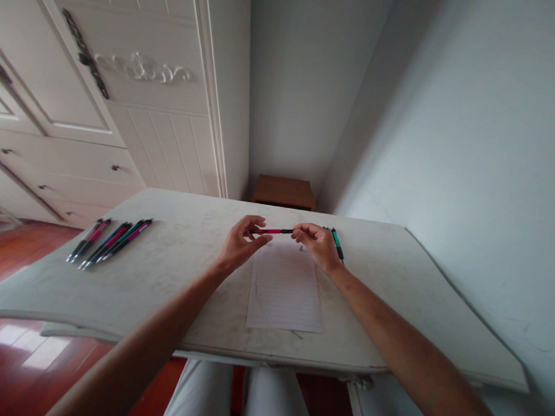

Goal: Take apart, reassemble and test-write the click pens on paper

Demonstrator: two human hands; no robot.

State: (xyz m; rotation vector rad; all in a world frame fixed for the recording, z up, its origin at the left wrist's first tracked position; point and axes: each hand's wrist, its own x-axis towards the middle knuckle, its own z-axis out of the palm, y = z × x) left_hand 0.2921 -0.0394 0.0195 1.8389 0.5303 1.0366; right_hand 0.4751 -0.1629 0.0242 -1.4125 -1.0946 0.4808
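Observation:
A red pen with black ends (pixel 272 232) is held level above the top of a lined sheet of paper (pixel 286 289). My right hand (pixel 316 242) pinches its right end between thumb and fingers. Curled round the left end is my left hand (pixel 242 242), with thumb below and fingers above, the red barrel showing between them. Just beyond my right hand lies a green and black pen (pixel 337 245), partly hidden by that hand. Next to it, the dark tip of something else shows. A small dark mark or piece sits near the sheet's top edge.
Several pens in red, blue, green and purple (pixel 117 243) lie side by side on the white table (pixel 188 222) at the left. A white wardrobe (pixel 170 134) stands behind left, a wall (pixel 471 150) at right. A brown wooden cabinet (pixel 284 190) is beyond the far edge.

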